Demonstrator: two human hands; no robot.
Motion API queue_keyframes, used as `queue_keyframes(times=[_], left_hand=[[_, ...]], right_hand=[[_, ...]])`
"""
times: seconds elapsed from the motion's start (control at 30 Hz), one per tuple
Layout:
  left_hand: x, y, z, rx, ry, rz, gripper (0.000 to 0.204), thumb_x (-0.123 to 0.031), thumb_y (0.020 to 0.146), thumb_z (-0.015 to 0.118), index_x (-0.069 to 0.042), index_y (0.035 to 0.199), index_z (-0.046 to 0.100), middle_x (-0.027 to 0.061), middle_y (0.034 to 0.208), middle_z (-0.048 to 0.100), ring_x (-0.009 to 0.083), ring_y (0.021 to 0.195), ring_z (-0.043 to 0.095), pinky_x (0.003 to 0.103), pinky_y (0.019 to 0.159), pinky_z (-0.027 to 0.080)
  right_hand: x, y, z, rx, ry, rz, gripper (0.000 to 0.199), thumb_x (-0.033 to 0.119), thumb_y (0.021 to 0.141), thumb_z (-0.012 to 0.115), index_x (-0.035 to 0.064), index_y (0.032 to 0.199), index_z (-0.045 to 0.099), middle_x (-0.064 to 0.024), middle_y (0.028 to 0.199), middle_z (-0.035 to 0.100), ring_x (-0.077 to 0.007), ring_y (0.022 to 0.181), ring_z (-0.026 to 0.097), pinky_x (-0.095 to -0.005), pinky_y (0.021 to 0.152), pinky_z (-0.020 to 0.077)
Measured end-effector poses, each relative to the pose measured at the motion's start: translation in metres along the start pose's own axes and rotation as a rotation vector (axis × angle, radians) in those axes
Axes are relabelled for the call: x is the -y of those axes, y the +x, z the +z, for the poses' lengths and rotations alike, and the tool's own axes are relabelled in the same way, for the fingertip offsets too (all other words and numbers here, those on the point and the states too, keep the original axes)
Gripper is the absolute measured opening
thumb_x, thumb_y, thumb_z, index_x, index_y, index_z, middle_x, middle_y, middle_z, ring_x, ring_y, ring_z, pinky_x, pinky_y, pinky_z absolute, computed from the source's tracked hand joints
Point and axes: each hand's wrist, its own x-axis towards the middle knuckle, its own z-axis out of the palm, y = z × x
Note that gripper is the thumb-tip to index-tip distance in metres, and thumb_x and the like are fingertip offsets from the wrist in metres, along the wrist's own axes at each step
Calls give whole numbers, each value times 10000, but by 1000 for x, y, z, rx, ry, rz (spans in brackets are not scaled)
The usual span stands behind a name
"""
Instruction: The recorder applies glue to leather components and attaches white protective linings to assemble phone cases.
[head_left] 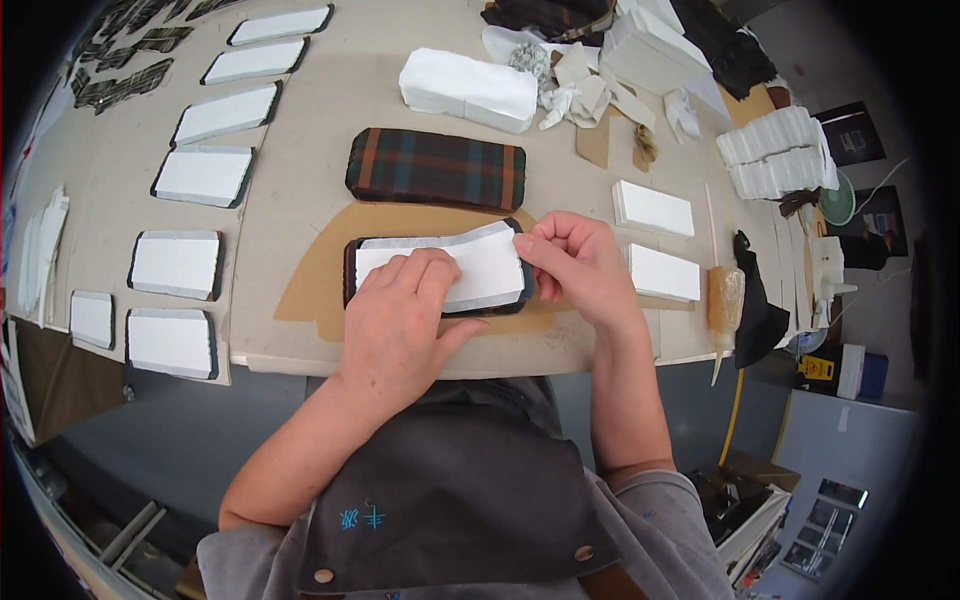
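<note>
In front of me on a tan paper sheet [310,275] lies a dark plaid fabric panel [350,262], mostly covered by a white rectangular sheet [488,268] with a greyish strip along its far edge. My left hand [395,315] rests flat on the white sheet, thumb held apart over its near edge. At the far right corner my right hand [575,262] is closed in a pinch on the white sheet's edge; the fingertips partly hide that corner. Just beyond lies a plaid panel [437,168], dark green and brown, plaid side up.
White-faced, dark-edged panels [178,262] form a column on the left. White stacks [652,208] sit at the right, near an amber glue bottle [725,300]. A large white stack [468,88] and scraps [590,95] lie farther back. The table's front edge [450,368] runs close to me.
</note>
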Motion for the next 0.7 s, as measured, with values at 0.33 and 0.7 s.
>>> queue_keyframes(times=[0.33,0.7], left_hand=[[48,9,-33,-240,-785,-410,105,-115,952,678,-59,975,592,62,930,679,175,807,680,327,640,524],[239,-63,-242,-1116,-941,-415,148,-20,963,630,-7,1109,612,92,1084,703,168,970,684,305,907,532]], right_hand=[[-9,3,13,91,197,-20,244,221,1060,549,-2,1134,617,-174,1176,698,-222,1033,712,-329,839,586],[-47,20,-25,-74,267,-221,146,167,1011,633,39,1081,640,-67,985,706,-105,792,665,-225,676,521]])
